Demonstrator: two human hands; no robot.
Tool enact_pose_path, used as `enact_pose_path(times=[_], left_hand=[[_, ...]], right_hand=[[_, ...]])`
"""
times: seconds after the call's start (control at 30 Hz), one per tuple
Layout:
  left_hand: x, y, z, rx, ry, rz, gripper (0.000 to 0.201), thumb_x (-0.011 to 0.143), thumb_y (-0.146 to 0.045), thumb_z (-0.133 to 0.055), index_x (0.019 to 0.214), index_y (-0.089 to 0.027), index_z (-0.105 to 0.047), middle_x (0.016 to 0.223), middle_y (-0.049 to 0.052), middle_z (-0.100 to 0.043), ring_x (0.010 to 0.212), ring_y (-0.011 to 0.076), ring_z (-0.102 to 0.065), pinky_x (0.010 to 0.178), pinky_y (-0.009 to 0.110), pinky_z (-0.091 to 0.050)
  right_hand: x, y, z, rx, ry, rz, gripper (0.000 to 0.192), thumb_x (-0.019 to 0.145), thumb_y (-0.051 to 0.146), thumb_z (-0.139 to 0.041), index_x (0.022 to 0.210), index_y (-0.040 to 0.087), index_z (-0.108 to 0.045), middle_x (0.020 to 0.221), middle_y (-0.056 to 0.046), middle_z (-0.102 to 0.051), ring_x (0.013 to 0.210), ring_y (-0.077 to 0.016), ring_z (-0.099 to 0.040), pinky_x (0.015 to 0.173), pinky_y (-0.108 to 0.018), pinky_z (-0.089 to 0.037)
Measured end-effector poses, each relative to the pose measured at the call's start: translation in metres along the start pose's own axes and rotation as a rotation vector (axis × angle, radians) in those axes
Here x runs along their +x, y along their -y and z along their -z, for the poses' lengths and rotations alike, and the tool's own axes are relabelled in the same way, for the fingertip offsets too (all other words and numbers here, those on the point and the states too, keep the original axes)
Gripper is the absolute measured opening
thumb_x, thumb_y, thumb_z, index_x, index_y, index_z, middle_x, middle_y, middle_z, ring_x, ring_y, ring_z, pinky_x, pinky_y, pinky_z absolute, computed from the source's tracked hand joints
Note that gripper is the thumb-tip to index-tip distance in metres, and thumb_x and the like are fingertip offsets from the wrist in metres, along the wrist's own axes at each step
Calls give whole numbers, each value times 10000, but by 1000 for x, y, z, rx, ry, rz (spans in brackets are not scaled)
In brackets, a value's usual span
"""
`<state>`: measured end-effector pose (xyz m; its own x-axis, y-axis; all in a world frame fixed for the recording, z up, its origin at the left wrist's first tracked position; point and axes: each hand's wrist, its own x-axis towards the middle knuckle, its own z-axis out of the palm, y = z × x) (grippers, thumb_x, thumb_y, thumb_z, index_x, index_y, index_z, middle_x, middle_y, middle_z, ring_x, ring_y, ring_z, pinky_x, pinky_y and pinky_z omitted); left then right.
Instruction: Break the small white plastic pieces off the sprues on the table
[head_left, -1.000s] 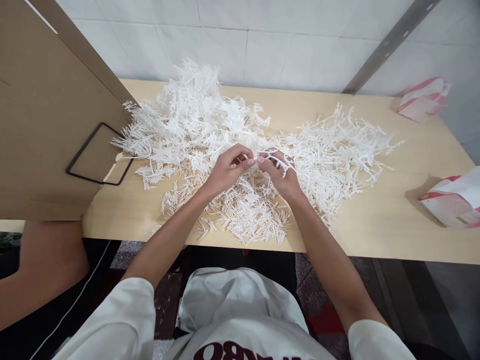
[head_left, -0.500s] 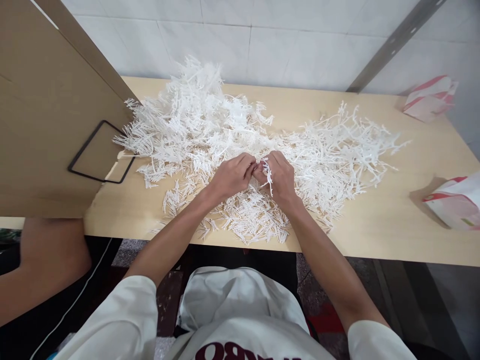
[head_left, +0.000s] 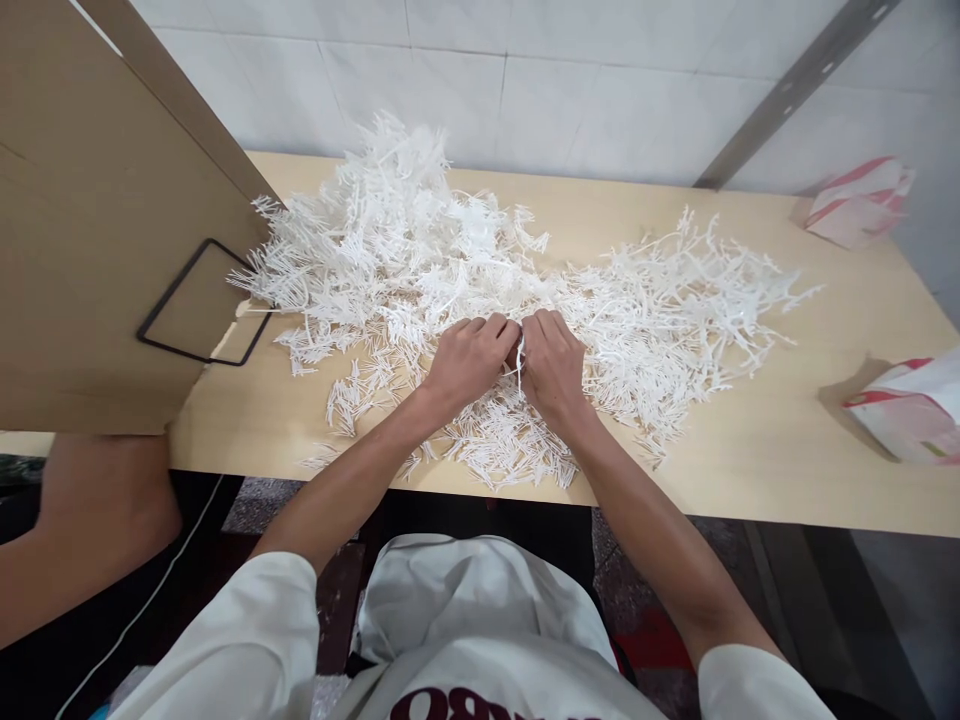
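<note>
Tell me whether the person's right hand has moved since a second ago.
Yes. The right hand has dropped toward the near edge of the light wooden table and closed against the left hand, over the loose white plastic sticks.

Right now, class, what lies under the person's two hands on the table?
Under the left hand and right hand lie loose white plastic sticks on the table. Both hands pinch a white piece between them; the palms hide most of it.

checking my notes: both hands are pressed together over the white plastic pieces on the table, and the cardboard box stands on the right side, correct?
Not quite. The head view shows the cardboard box on the left side, not the right. The rest holds: the left hand and right hand meet over the white plastic pieces on the table.
</note>
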<state>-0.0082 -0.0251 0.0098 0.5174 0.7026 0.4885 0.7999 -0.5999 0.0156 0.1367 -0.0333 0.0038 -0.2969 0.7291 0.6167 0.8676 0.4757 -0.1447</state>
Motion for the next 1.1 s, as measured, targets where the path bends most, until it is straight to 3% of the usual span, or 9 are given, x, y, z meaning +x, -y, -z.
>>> enact_pose_path(times=[0.1,0.27,0.37,0.53,0.7,0.77,0.9,0.97,1.1], left_hand=[[1,3,-3,-24,0,-9,215,852,-50,-407,887,-181,-574,844,52,-639,695,156,-568,621,299,-407],[4,10,-5,-236,-70,158,159,860,-146,-431,929,-178,-570,893,52,-645,684,145,-560,580,284,-383],[5,11,0,-444,-85,228,207,834,-181,-475,1019,-192,-567,983,42,-663,701,132,-571,613,282,-415],[6,8,3,-612,-147,293,260,930,-394,-463,1051,-210,-600,1039,35,-684,680,97,-567,660,271,-440],[7,9,-3,-566,-284,268,287,928,-358,-487,715,-178,-550,685,-11,-577,624,82,-488,597,244,-378],[8,9,-2,-617,-314,262,254,908,-346,-517,720,-176,-514,706,-12,-556,631,77,-482,598,234,-395],[10,8,2,-825,-149,229,231,886,-409,-556,964,-192,-560,935,20,-640,752,83,-584,646,218,-471],[10,7,1,-867,-75,236,270,884,-445,-558,979,-194,-587,921,24,-660,762,90,-605,630,213,-477],[11,8,-1,-917,-112,270,260,904,-432,-539,913,-188,-629,848,20,-668,710,80,-594,621,213,-477]], right_hand=[[1,-5,-3,106,33,-72,157,891,187,-429,742,213,-472,751,-60,-529,737,-195,-463,609,-334,-369],[6,-11,-3,574,-75,-457,243,889,444,-537,855,213,-604,790,-26,-616,744,-158,-583,699,-342,-472],[10,-12,1,856,-68,-589,329,815,530,-616,981,249,-659,826,-8,-674,771,-143,-639,756,-339,-519],[11,-11,-1,1017,-94,-625,335,795,549,-635,975,269,-680,789,8,-695,712,-126,-654,744,-328,-551],[12,-9,-1,1130,-105,-655,347,866,556,-532,880,241,-676,678,14,-668,649,-115,-650,713,-307,-554],[12,-8,2,1095,-106,-674,319,849,545,-569,849,239,-659,634,29,-647,597,-102,-630,665,-282,-543],[13,-6,5,1055,-130,-694,300,806,538,-630,768,245,-575,547,71,-576,485,-76,-554,529,-235,-488],[12,-5,5,1078,-131,-695,299,804,535,-635,770,251,-550,545,78,-567,480,-76,-552,512,-231,-486],[13,-3,3,1133,-79,-627,270,839,515,-601,805,250,-561,551,74,-587,504,-84,-585,548,-249,-523]])
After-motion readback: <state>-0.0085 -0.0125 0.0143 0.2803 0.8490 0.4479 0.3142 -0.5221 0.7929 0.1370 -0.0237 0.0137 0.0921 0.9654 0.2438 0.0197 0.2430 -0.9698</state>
